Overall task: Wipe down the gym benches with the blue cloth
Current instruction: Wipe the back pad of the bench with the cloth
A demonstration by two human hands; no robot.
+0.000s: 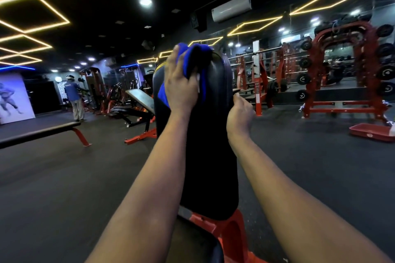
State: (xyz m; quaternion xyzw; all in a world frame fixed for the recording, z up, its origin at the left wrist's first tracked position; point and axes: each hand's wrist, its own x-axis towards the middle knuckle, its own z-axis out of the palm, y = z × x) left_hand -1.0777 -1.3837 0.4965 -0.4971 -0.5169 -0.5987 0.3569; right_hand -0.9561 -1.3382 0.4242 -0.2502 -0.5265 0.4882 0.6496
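Left hand (181, 89) grips the bunched blue cloth (187, 60) and holds it against the top of the bench's black backrest (209, 156). The cloth sits at the upper left of the pad, with folds showing above the fingers and on both sides of the palm. Right hand (240, 113) is clamped on the backrest's right edge, lower than the left, fingers curled round the rim. The hands are apart, both on the same pad.

The backrest is tilted steeply up, on a red frame (230, 230). The edge of the seat pad (198, 250) shows at the bottom of the view.

Writing: the plates (386, 71) on the red rack (342, 70) at right carry pale markings, too small to read. The white AC unit (232, 7) high on the wall has a small mark, illegible. The wall poster (12, 96) at far left shows a figure, with no text I can make out.

Containers: a red tray (370, 132) sits on the floor (85, 177) at right, near the rack base. Something white touches its right end. I cannot tell what is in it.

Other kit: a flat bench (38, 132) at left and an incline bench (139, 98) behind it, both on red legs. A person in a blue shirt (73, 96) stands by the machines at back left.
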